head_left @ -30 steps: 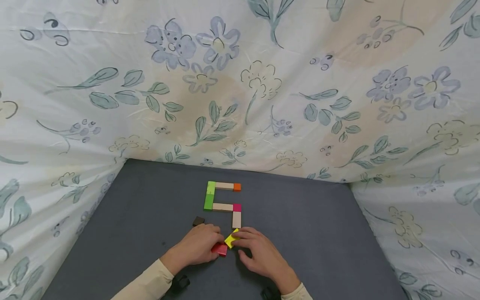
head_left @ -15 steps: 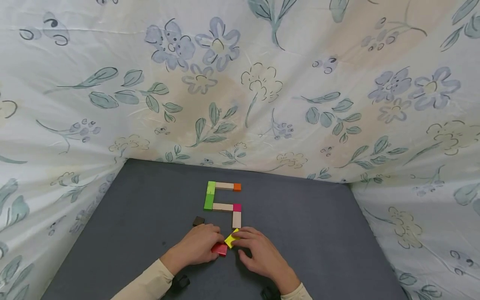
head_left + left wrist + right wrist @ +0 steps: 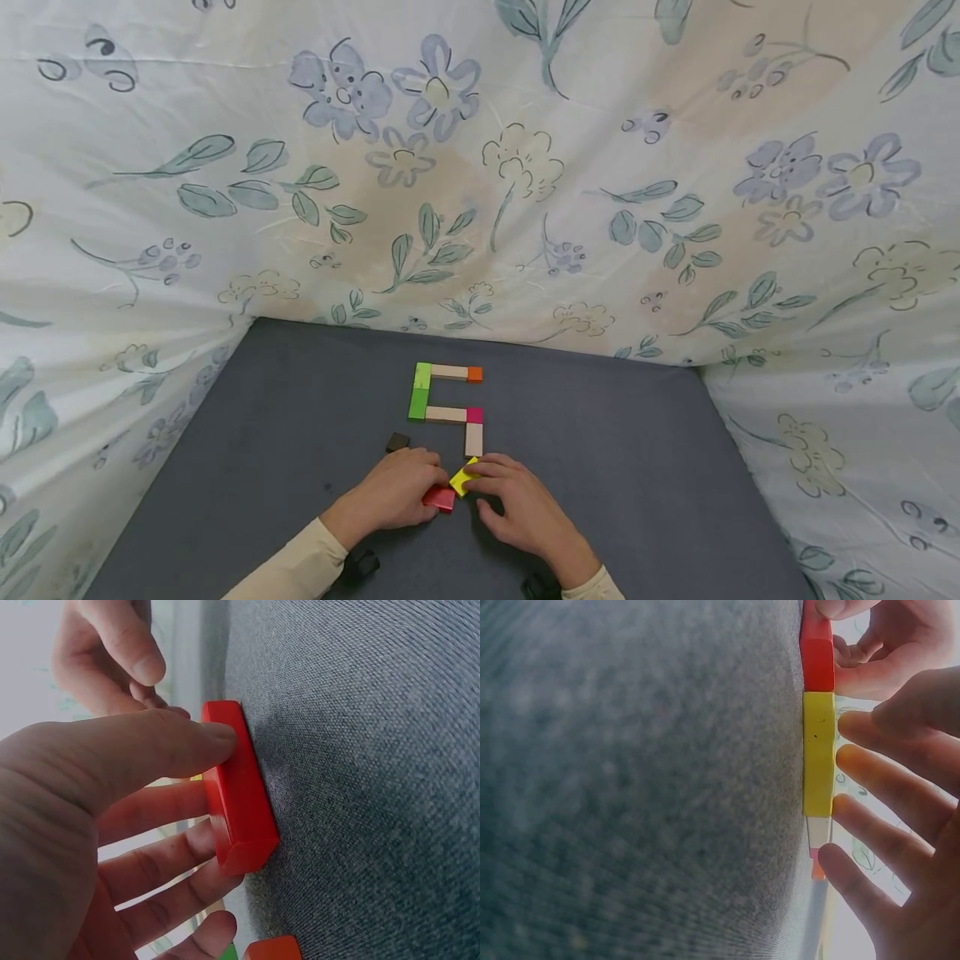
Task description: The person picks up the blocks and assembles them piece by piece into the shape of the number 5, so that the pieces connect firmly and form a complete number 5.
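My left hand [image 3: 393, 490] pinches a red block [image 3: 442, 501] on the dark cloth. In the left wrist view, the thumb lies on the near face of that block and the fingers are behind it. My right hand [image 3: 525, 510] has its fingertips on top of a yellow block [image 3: 459, 482], which lies slantwise beside the red one. The right wrist view shows those fingers spread and fairly straight along the yellow block's upper side. There, the red block's end meets the yellow block's end, or nearly so. The fingers partly cover both blocks.
Beyond the hands stands an angular line of blocks: orange [image 3: 475, 375], beige [image 3: 448, 372], light green [image 3: 422, 375], green [image 3: 417, 404], beige [image 3: 446, 414], magenta [image 3: 474, 415] and pale [image 3: 473, 440]. A dark brown block [image 3: 397, 442] lies near the left hand. Floral fabric [image 3: 480, 208] hangs behind the cloth-covered surface.
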A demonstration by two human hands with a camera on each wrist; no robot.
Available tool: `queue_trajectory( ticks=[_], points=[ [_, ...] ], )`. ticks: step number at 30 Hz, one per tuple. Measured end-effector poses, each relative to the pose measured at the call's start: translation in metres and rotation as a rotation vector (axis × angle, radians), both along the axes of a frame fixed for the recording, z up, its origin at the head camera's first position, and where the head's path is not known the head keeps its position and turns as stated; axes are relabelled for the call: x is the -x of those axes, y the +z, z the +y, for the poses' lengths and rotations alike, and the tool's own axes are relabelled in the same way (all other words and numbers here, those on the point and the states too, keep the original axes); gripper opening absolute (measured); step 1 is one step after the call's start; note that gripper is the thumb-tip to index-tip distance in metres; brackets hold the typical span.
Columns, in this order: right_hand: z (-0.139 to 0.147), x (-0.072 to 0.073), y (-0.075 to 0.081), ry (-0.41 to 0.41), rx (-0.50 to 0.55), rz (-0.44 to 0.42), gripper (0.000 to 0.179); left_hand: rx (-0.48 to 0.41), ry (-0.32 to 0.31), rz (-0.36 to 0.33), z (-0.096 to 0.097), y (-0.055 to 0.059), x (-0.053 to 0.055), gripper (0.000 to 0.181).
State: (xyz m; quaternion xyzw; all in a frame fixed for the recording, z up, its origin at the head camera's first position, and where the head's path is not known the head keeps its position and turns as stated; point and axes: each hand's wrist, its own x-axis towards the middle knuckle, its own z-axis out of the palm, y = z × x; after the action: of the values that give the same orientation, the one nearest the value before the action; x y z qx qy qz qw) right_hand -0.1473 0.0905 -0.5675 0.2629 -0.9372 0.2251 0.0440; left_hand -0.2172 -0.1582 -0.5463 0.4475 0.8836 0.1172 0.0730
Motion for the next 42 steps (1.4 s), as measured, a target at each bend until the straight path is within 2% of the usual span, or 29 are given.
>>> queue_trajectory(
  ticks=[12, 27, 42],
  points=[
    [-0.01, -0.008, -0.003, -0.026, -0.004, -0.006, 0.025, 0.003, -0.022, 0.003, -0.009, -0.003, -0.002, 0.034],
    [0.008, 0.008, -0.002, 0.011, -0.009, 0.0, 0.024, 0.002, 0.021, 0.002, 0.008, -0.001, 0.004, 0.034],
    [0.009, 0.009, -0.002, 0.012, -0.005, 0.007, 0.026, -0.043, 0.036, 0.008, 0.004, 0.0, 0.006, 0.035]
  ],
)
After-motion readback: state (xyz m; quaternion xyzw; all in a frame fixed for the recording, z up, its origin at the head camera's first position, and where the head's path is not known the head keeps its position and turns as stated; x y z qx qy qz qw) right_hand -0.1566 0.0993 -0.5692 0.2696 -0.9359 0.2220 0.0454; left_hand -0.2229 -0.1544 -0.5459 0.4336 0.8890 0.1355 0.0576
